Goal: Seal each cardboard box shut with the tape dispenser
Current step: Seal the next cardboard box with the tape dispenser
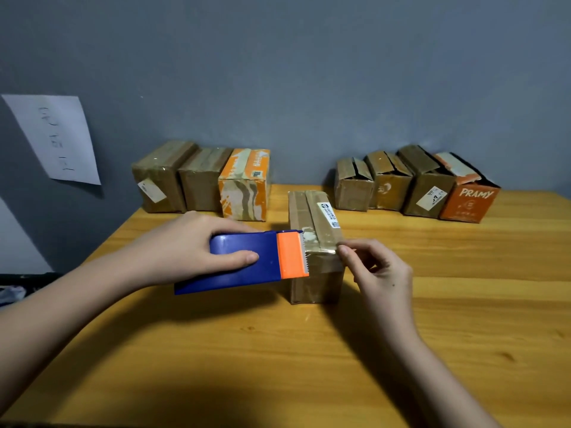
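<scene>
A brown cardboard box (312, 217) stands in the middle of the wooden table (278, 350), its top flaps down. My left hand (197, 242) grips a blue tape dispenser (244, 261) with an orange cutter head, held against the box's near left top edge. A strip of clear tape (324, 247) runs from the cutter across the near end of the box. My right hand (377, 273) pinches the tape's free end at the box's right top edge.
Three taped boxes (204, 180) stand in a row at the back left against the grey wall. Several boxes with loose flaps (411, 183) stand at the back right, the last one orange. A white paper sheet (58, 137) hangs on the wall at left.
</scene>
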